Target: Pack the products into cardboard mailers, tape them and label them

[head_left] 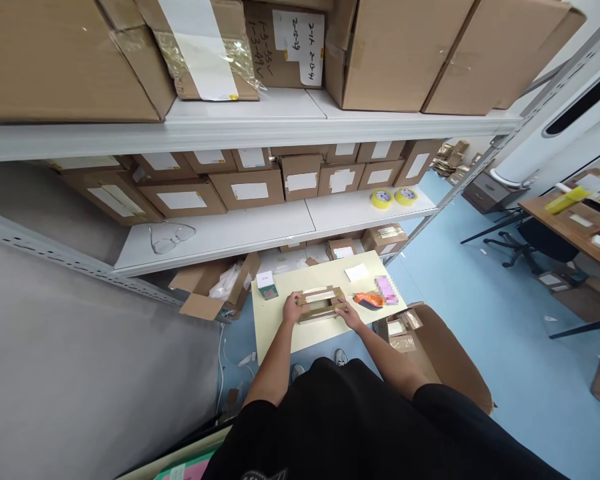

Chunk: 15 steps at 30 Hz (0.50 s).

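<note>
A small cardboard box (pixel 325 313) with its top partly open lies on the cream tabletop (pixel 273 327). My left hand (pixel 292 309) grips its left end, fingers wrapped over the edge. At its right end my right hand (pixel 349 315) pinches the cardboard near the front corner. To the right of the box lie an orange and dark blue object (pixel 369 300), its kind unclear, and a blurred pink item (pixel 387 290). Behind it is a piece of white paper (pixel 357 272). A small white and green box (pixel 267 285) stands toward the table's back left corner.
Metal shelving (pixel 240 220) holding labelled cartons rises behind the table, with glasses (pixel 173 239) and two yellow tape rolls (pixel 381 199) on its middle shelf. An open carton (pixel 215 287) sits left; a large open carton (pixel 445 353) stands right, near my arm.
</note>
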### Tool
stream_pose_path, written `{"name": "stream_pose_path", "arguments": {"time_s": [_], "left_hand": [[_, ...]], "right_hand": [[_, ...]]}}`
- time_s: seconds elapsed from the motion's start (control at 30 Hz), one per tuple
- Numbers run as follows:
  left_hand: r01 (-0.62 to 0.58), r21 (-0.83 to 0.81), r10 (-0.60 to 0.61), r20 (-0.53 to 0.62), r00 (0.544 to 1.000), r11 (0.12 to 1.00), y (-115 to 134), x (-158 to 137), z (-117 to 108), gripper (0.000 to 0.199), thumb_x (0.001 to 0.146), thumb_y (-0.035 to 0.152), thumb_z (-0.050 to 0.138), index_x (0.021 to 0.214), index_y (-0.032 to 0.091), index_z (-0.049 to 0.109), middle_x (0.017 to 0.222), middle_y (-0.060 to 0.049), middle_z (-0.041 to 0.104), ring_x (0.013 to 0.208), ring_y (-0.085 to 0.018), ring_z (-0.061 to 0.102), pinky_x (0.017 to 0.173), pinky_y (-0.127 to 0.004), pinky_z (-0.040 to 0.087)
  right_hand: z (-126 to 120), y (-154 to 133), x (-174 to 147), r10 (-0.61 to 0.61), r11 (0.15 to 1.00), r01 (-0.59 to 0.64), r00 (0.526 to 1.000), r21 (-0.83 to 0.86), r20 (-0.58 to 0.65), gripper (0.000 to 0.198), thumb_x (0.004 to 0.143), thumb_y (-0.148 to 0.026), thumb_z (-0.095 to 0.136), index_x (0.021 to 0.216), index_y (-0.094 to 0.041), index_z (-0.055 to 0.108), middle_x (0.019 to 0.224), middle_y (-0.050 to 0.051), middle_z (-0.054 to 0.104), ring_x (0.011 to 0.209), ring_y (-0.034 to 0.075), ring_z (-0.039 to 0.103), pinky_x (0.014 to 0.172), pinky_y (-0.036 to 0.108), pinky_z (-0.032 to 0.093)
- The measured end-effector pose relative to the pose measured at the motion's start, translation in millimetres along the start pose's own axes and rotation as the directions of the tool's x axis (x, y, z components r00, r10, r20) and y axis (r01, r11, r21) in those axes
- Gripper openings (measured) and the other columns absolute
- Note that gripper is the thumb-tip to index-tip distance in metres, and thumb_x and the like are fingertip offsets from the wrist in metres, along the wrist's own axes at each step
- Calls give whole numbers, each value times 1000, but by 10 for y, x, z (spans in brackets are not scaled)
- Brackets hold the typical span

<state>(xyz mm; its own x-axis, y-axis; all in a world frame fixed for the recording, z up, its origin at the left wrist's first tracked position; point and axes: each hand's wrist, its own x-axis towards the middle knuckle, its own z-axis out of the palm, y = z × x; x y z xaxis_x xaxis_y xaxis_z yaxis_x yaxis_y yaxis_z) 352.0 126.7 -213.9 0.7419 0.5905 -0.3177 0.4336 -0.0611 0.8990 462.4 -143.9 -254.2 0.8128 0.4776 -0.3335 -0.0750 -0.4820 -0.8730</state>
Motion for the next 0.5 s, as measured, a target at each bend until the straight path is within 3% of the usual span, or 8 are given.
{"name": "stream_pose_path", "arguments": {"time_s": [0.1,0.27,0.37,0.5], "left_hand": [[14,-45,-11,45,999,999,-96,-32,-19,32,70,16,71,101,20,68,115,-9,72,101,-21,68,92,-33,52],[66,-95,-51,156,986,993,-285,-203,-22,50,81,38,72,129,24,65,121,-7,74,100,-23,71,93,-34,54],[53,7,-53,118,992,999,-289,-292,33,52,89,41,66,139,26,59,131,-8,70,109,-25,68,99,-36,50],[66,131,-69,18,997,989,-160,-316,117,44,94,37,61,137,25,57,139,-10,65,123,-28,62,103,-38,47]], "right_hand": [[46,-48,-32,66,996,-69,996,-61,-56,67,85,-56,65,144,-27,51,123,7,73,109,29,71,102,46,52],[122,-230,-85,129,961,-163,978,-225,-161,62,91,-50,59,146,-24,44,120,10,73,110,30,70,98,42,52],[175,-340,-113,149,927,-206,969,-312,-196,61,93,-47,57,147,-22,43,119,12,74,110,30,71,96,41,51],[227,-417,-132,175,906,-266,944,-330,-279,67,92,-43,61,151,-19,39,116,14,76,112,31,72,95,41,52]]}}
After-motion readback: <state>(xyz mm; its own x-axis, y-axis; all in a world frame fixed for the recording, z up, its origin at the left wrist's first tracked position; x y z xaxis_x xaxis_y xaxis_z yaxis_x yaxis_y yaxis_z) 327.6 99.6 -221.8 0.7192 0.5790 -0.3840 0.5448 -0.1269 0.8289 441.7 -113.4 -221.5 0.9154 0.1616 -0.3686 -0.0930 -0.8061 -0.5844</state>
